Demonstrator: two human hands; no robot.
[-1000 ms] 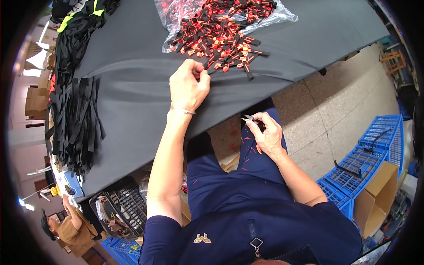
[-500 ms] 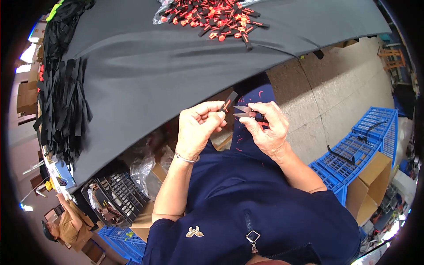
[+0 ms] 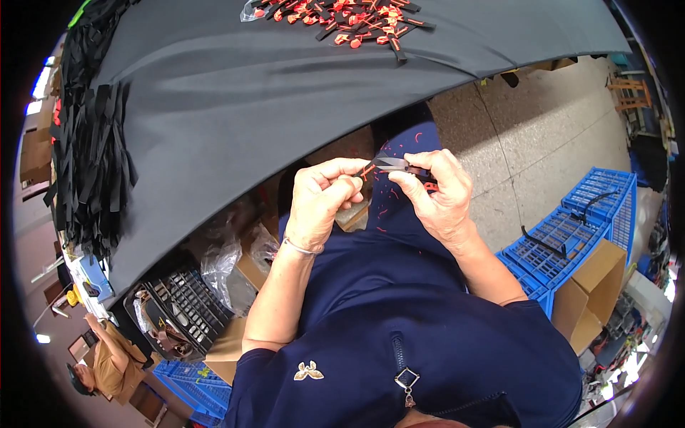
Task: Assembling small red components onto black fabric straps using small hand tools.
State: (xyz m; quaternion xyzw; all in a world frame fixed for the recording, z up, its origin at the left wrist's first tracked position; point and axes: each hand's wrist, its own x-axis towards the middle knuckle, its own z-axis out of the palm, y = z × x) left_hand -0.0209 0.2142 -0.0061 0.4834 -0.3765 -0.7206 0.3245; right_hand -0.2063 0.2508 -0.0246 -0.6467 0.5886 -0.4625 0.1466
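Between thumb and forefinger, my left hand pinches a short black strap piece with red-orange stitching. My right hand grips small thread snips, their pointed blades toward the strap. The blades are close together and meet the strap's far end; whether they cut into it I cannot tell. Both hands are over my lap, just off the table's near edge. Red thread scraps lie on my dark blue trouser leg below the snips.
A pile of black and red-orange strap pieces lies on the dark cloth-covered table. Long black straps hang at the left. Blue crates and an open cardboard box stand at right. Another person is at lower left.
The snips' blades have closed together and moved onto the strap's end. My left hand has shifted slightly, and the strap is tilted a little differently.
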